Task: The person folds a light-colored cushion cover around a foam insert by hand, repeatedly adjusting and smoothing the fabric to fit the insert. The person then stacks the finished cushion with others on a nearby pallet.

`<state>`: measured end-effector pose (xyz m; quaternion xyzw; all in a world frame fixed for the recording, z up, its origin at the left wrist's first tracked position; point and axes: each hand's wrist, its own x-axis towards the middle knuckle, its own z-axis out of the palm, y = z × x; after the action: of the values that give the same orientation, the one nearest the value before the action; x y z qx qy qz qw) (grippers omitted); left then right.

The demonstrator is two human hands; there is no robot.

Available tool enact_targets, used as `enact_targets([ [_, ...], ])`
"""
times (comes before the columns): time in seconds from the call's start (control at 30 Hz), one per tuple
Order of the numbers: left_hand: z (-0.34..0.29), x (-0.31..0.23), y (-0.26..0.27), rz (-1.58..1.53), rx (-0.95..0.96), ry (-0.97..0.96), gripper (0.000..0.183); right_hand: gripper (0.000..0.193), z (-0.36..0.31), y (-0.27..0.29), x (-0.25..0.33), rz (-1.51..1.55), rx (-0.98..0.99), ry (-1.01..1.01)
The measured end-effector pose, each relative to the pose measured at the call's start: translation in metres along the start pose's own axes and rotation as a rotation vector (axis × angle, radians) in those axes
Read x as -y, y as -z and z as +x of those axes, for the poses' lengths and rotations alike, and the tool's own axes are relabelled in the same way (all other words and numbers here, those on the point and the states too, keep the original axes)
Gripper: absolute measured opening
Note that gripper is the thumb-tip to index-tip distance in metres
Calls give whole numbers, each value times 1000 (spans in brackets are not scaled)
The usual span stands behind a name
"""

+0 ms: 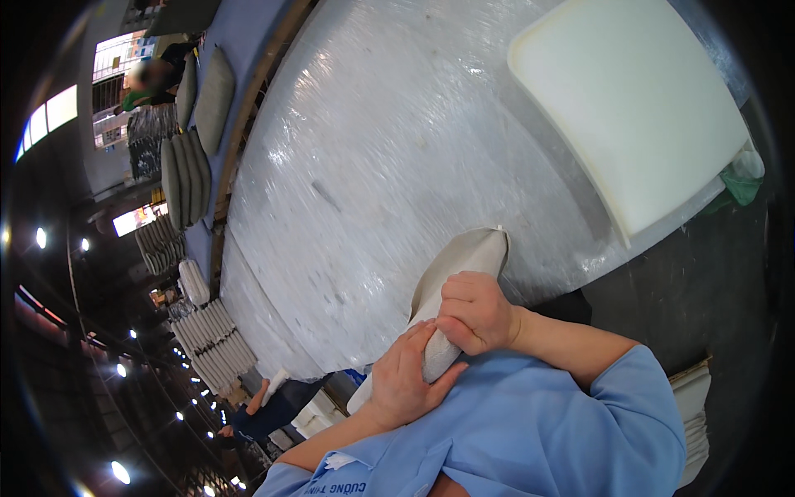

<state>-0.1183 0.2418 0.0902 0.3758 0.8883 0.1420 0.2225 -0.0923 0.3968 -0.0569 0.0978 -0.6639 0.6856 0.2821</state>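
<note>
A beige fabric cushion (pixel 447 263) rests against my front at the near edge of the plastic-covered table (pixel 373 166). My right hand (pixel 478 313) is closed in a fist on its fabric, with the thumb below. My left hand (pixel 406 377) wraps round the nearer part, fingertips close to the right hand and thumb spread along the side. The cushion's far end, with a pointed corner, sticks out beyond my right hand over the tabletop. Part of the cushion is hidden beneath both hands.
A white foam pad (pixel 629 108) lies on the table at the right. Grey cushions (pixel 186 178) are piled on a blue-topped table at the left, with more stacks (pixel 214 344) nearer. One person stands at the far left; another (pixel 265 410) is at the lower left.
</note>
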Motion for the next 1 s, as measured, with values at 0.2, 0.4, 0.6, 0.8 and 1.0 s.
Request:
enact_targets([
  [0.2,7,-4,7,-14,107,86,68,31,-12,4,-3,154,-38,-217],
  [0.4,8,5,6,-107,167,181,72,57,-49,14,3,92,-162,-230],
  [0.6,13,9,10,-183,112,173,67,69,-50,-6,-30,-64,-148,3],
  [0.8,18,8,16,-204,131,210,61,68,-37,-14,-47,-105,-165,85],
  [1.0,14,14,16,-185,251,195,69,52,-30,-12,-46,-14,-128,29],
])
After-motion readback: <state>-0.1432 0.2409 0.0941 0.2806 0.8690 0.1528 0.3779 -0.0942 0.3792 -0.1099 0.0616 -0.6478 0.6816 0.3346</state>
